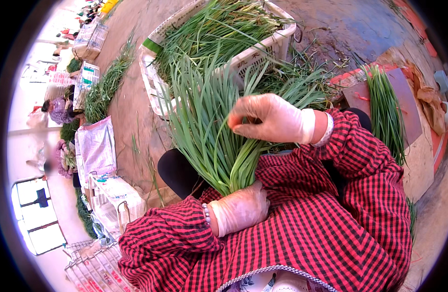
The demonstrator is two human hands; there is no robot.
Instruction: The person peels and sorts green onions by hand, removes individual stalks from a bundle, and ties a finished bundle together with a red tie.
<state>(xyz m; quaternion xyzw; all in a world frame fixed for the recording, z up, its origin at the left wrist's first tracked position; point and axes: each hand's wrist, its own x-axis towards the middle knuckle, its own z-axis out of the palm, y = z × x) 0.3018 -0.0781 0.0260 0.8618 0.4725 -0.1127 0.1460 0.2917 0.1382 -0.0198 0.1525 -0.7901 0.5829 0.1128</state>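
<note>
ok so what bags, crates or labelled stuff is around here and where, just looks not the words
White plastic lattice crate: top centre, full of green leaves, red marks on its side.
White printed woven sack: left, on the ground, flat.
Small white printed crates: upper left, boxy.
White sacks with red print: bottom left.

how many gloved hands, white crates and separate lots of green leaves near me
gloved hands: 2, left hand and right hand
white crate: 1
lots of green leaves: 3, held bunch, crate load, board pile
total: 6
</note>
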